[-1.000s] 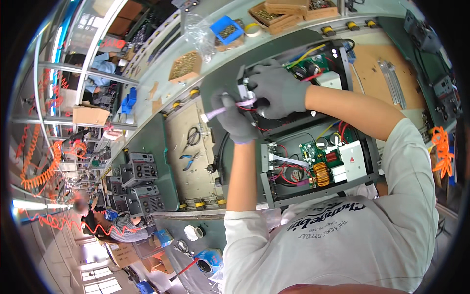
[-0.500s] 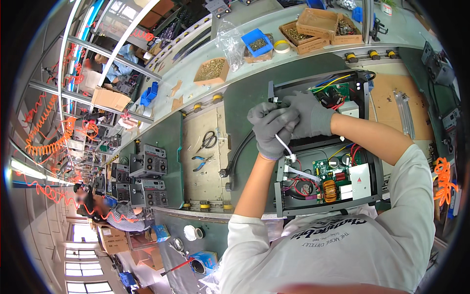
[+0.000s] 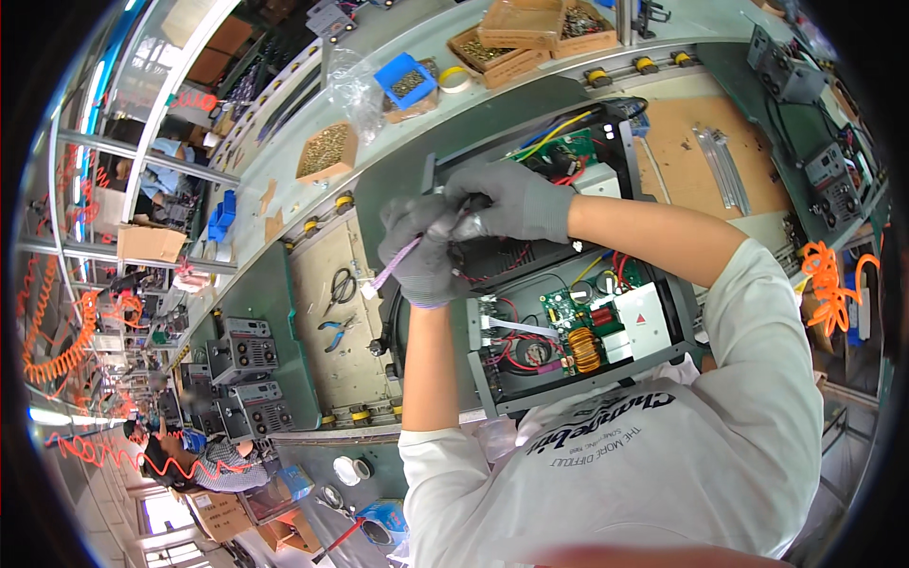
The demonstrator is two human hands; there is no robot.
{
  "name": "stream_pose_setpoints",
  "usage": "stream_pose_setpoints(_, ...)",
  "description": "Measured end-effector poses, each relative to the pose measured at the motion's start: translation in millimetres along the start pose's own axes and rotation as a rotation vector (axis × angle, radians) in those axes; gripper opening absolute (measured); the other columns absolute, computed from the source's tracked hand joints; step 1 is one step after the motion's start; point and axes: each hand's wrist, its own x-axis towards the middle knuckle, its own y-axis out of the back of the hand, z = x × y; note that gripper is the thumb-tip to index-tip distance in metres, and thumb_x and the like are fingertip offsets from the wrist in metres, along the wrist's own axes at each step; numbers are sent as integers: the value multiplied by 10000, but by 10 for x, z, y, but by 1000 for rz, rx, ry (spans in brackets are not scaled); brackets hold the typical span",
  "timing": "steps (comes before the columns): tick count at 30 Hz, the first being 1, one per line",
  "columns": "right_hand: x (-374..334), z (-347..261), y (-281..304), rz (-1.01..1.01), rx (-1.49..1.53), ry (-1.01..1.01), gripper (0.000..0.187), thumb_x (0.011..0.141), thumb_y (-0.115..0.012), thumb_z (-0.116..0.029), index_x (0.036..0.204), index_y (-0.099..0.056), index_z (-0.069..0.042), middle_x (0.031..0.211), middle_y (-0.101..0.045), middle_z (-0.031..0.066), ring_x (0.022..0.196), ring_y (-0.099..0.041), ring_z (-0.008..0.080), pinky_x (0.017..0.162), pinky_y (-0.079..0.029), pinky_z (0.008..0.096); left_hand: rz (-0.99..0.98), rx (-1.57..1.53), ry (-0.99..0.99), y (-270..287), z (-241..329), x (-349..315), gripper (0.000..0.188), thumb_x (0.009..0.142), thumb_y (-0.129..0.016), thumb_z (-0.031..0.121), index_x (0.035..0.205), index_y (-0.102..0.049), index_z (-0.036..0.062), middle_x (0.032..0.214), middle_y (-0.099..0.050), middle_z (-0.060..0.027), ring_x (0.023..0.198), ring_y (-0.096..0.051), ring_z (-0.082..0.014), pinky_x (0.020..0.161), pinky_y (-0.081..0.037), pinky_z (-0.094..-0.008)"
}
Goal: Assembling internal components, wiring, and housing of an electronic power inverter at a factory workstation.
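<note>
Both my hands wear grey gloves and meet above two open dark metal housings. My left hand point(image 3: 419, 254) is closed around a pale purple-white cable point(image 3: 398, 263), whose white connector point(image 3: 370, 291) sticks out toward the left. Against its fingers, my right hand point(image 3: 516, 201) is closed too, with a small dark piece showing at its fingertips that I cannot make out. Under the hands lies the far housing point(image 3: 625, 161), partly covered, with yellow and blue wires. The near housing point(image 3: 568, 390) holds a green circuit board point(image 3: 566, 308), a copper coil point(image 3: 584, 350) and a white block point(image 3: 642, 317).
Scissors point(image 3: 341, 287) and blue-handled pliers point(image 3: 333, 334) lie left of the housings, beside a black cable point(image 3: 381, 343). Beyond are a screw box point(image 3: 327, 151) and a blue bin point(image 3: 404, 78). Metal strips point(image 3: 721, 168) lie at right; finished-looking units point(image 3: 256, 407) stand at left.
The view has shifted, so the bench appears moved left. My hands stay together over the far housing, and the cable's connector end has swung from the right of my left hand to its left.
</note>
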Motion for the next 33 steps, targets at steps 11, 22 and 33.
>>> stream_pose_setpoints(11, -1, -22, 49, -175, 482, -252, 218, 922, -733, -185, 1063, -697, -23, 874, -663, 49, 689, -622, 114, 634, -521, 291, 153, -146, 116, -125, 54, -123, 444, 994, -679, 381, 1224, -655, 2, 1184, -662, -112, 1054, -619, -202, 944, -485, -340)
stream_pose_setpoints(22, 115, 188, -44, 97, -609, 24, 185, 911, -646, -179, 1091, -653, -137, 965, -684, 115, 922, -689, 325, 771, -542, 469, -19, -245, 300, -114, 18, 82, 612, 1074, -387, 475, 1368, -542, -39, 1380, -564, -184, 1305, -524, -309, 1144, -370, -454)
stream_pose_setpoints(33, 125, 239, -91, 146, -598, 52, 191, 874, -687, -192, 1053, -645, -139, 954, -673, 101, 898, -698, 314, 757, -544, 452, 36, -358, 321, -199, -22, 45, 596, 1058, -427, 470, 1322, -550, -49, 1317, -596, -201, 1202, -593, -293, 1049, -461, -427)
